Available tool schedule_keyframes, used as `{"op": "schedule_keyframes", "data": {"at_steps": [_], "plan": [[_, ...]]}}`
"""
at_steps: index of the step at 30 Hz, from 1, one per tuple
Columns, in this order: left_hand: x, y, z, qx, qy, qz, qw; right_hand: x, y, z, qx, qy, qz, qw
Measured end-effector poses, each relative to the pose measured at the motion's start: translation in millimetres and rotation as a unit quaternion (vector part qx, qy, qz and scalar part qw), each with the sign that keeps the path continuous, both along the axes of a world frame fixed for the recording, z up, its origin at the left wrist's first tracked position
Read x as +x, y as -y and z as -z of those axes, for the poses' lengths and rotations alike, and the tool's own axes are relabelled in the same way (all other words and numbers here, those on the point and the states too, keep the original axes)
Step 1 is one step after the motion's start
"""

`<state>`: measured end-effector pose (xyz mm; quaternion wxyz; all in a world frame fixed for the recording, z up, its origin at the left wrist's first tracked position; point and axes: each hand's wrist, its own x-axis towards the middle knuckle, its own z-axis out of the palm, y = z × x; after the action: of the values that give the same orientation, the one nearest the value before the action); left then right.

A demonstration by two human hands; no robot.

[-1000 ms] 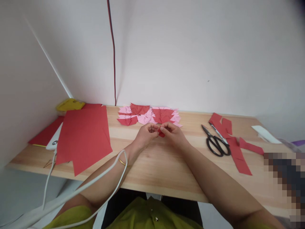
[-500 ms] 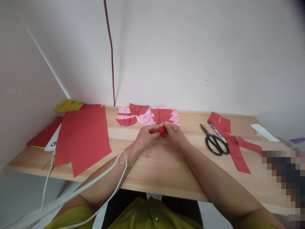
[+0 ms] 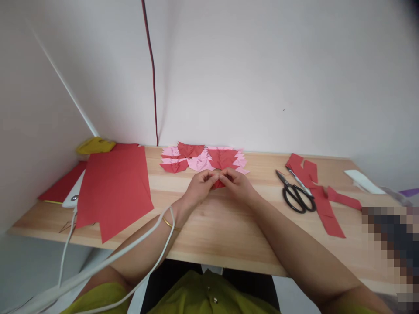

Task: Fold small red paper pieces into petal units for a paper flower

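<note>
A small piece of folded red paper (image 3: 218, 184) is pinched between both hands above the wooden tabletop. My left hand (image 3: 200, 185) grips its left side, thumb against fingers. On the other side my right hand (image 3: 238, 185) holds it the same way, and the two thumbs nearly meet. Fingers cover most of the paper, so its exact shape is hidden. Just behind the hands lie several folded red and pink paper pieces (image 3: 199, 162) with pointed edges, grouped close together.
Black-handled scissors (image 3: 296, 194) lie to the right, beside a pen (image 3: 299, 180) and red paper scraps (image 3: 325, 213). Large red sheets (image 3: 114, 192) cover the left, near a white power strip (image 3: 73, 192) and a yellow object (image 3: 95, 145). A white cable (image 3: 131, 244) crosses my left forearm.
My right hand has shifted slightly, bringing its thumb and fingertips closer to my left hand's. The red paper between them is turned and more covered by the fingers.
</note>
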<state>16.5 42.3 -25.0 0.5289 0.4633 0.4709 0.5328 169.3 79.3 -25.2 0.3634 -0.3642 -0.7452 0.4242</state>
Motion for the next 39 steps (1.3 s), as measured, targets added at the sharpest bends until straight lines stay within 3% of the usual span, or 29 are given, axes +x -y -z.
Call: {"op": "schedule_keyframes", "data": {"at_steps": [8, 15, 18, 20, 23, 27, 32, 36, 39], "plan": [[-6.5, -0.9, -5.5, 0.038, -0.028, 0.017, 0.999, 1.4, 0.3, -5.1, -0.004, -0.021, -0.027, 0.999], [-7.0, -5.4, 1.7, -0.042, 0.103, 0.052, 0.992, 3.8, -6.3, 0.4, -0.014, -0.009, 0.003, 1.000], [-6.9, -5.1, 3.3, -0.076, 0.086, 0.072, 0.991, 1.4, -4.3, 0.9, -0.015, -0.007, 0.016, 1.000], [-7.2, -4.2, 3.1, -0.092, 0.061, 0.082, 0.990, 0.1, -2.3, -0.4, -0.036, -0.025, -0.010, 0.999], [-8.2, -4.0, 2.7, -0.088, 0.049, 0.066, 0.993, 0.6, -1.4, -2.3, -0.055, -0.053, -0.037, 0.996], [-9.3, -6.2, 4.1, -0.068, 0.062, 0.042, 0.995, 1.6, -2.4, -2.0, -0.058, -0.066, -0.014, 0.996], [-6.9, -5.2, 1.6, -0.049, 0.066, 0.049, 0.995, -1.2, 0.2, -2.0, -0.061, -0.076, -0.054, 0.994], [-3.5, -2.1, -4.5, -0.034, 0.069, 0.053, 0.996, -0.8, 1.1, -4.1, -0.006, -0.040, -0.008, 0.999], [-2.4, -2.0, -5.2, -0.046, 0.084, 0.033, 0.995, -0.6, 1.2, -4.4, -0.012, -0.044, 0.012, 0.999]]}}
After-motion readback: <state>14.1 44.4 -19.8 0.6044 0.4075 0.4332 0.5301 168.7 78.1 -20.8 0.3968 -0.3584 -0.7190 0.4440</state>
